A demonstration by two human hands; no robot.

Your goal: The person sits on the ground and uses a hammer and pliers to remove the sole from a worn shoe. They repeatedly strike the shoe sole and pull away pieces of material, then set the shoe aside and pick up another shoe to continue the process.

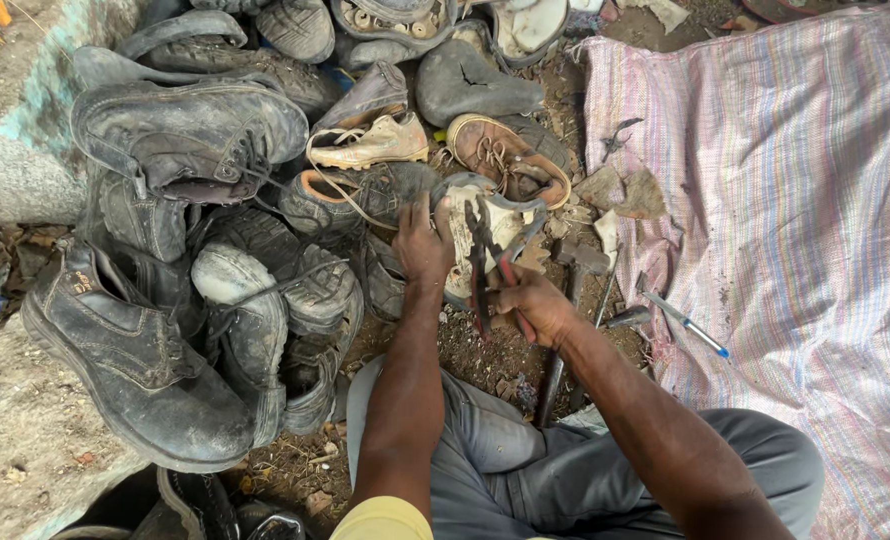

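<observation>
Left hand clamping sole piece at 12; right hand grasping pliers. Bite edge squarely, brace firmly.

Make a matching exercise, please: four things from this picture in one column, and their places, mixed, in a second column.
1. black-handled metal pliers
2. grey hammer with dark handle
3. striped pink woven sack
4. worn white shoe sole

a. spread on the ground, right side
b. under the left hand
c. on the dirt beside the sack
d. in the right hand

Pairs: 1-d, 2-c, 3-a, 4-b
</observation>
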